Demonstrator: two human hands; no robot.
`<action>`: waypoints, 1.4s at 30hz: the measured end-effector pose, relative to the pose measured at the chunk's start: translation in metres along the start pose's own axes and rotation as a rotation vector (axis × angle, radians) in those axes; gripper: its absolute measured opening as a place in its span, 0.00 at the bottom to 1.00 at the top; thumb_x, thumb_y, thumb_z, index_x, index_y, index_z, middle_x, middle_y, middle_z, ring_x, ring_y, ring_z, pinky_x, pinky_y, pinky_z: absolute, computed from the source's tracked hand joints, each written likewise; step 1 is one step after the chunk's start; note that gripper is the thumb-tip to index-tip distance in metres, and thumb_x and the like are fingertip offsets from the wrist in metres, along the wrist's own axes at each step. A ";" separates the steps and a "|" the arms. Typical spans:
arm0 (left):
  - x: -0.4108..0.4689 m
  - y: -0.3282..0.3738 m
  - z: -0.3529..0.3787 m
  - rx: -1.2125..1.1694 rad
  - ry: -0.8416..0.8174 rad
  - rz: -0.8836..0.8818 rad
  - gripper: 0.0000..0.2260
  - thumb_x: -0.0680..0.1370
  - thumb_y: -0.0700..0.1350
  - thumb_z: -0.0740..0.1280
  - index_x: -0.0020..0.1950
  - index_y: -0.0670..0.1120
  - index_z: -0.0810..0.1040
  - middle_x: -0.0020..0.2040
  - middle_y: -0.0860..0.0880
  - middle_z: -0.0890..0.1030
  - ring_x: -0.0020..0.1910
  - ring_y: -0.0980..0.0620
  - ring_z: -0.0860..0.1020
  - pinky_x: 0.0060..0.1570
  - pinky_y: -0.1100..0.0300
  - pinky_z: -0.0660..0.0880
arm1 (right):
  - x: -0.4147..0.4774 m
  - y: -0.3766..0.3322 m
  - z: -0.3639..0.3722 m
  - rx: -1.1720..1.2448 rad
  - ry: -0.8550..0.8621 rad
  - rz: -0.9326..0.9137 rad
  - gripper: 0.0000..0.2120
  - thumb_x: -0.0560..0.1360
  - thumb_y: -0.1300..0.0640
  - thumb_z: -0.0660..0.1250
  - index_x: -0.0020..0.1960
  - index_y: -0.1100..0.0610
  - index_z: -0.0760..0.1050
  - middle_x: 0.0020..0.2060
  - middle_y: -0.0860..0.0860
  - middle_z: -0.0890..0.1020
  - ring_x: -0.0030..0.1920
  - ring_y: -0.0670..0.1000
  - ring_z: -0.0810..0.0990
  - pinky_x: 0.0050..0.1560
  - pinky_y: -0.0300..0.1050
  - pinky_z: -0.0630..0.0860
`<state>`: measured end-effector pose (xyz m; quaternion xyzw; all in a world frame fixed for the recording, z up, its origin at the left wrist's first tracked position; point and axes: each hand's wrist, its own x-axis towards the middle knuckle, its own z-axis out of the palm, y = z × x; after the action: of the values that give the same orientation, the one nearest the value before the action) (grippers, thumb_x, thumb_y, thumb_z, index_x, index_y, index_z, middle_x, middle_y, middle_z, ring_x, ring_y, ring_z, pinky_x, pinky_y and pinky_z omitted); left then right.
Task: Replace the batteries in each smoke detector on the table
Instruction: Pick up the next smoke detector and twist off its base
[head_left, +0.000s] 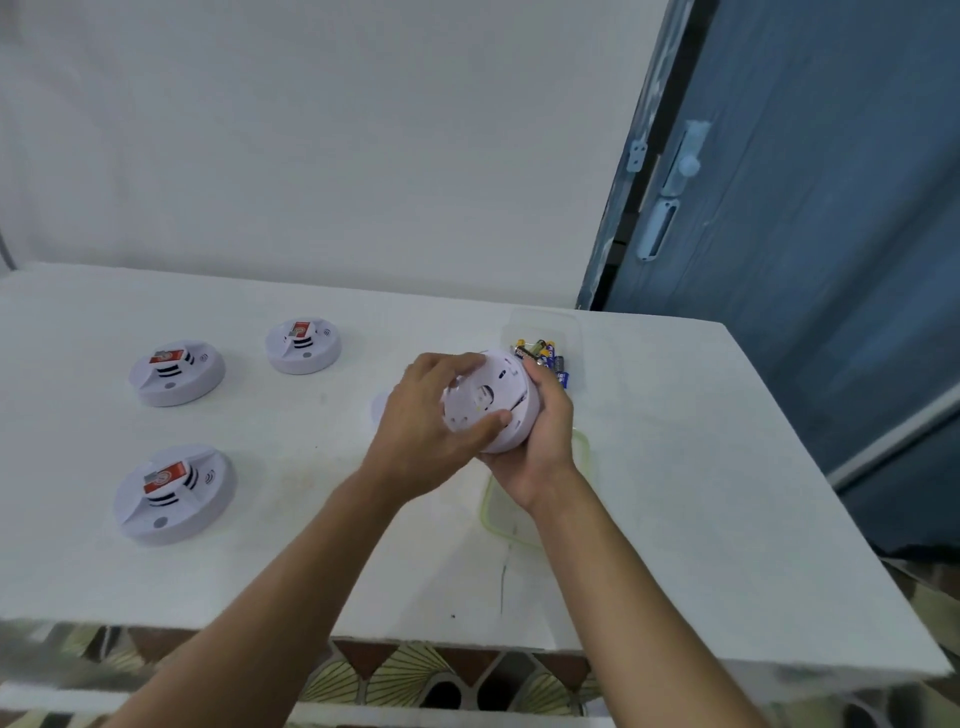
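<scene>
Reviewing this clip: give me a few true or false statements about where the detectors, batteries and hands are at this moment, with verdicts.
1. Both hands hold one smoke detector above the table. True.
2. Four detectors lie on the table's left part. False: three do, each bearing a red label.
3. The batteries sit in a clear container behind the held detector. True.
4. The left hand rests flat on the table. False: its fingers grip the detector's upturned back.
5. The right hand cups the detector from the side and underneath. True.
</scene>
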<state>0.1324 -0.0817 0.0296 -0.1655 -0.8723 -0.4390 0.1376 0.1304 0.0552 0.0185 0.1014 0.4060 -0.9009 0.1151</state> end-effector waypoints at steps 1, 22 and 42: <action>0.000 0.002 0.002 -0.009 0.003 0.000 0.25 0.69 0.56 0.75 0.64 0.53 0.76 0.56 0.55 0.75 0.51 0.65 0.73 0.47 0.77 0.65 | -0.002 -0.001 -0.002 -0.005 -0.003 -0.009 0.20 0.80 0.43 0.58 0.47 0.54 0.85 0.46 0.54 0.85 0.44 0.53 0.84 0.45 0.47 0.77; -0.010 0.026 0.021 -0.159 0.129 -0.242 0.21 0.60 0.52 0.73 0.51 0.48 0.79 0.43 0.56 0.82 0.42 0.59 0.79 0.41 0.73 0.75 | -0.013 0.003 -0.008 -0.200 0.057 -0.167 0.30 0.71 0.42 0.66 0.67 0.59 0.74 0.60 0.59 0.81 0.62 0.59 0.80 0.60 0.54 0.77; -0.053 -0.048 -0.021 0.498 -0.332 -0.364 0.22 0.65 0.58 0.74 0.50 0.47 0.73 0.45 0.51 0.72 0.45 0.50 0.71 0.37 0.61 0.65 | -0.014 0.000 -0.029 0.077 0.116 -0.119 0.29 0.66 0.42 0.65 0.63 0.55 0.77 0.54 0.55 0.81 0.53 0.57 0.79 0.47 0.52 0.80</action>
<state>0.1630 -0.1349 -0.0130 -0.0376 -0.9783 -0.1972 -0.0504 0.1460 0.0783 0.0035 0.1334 0.3824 -0.9137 0.0337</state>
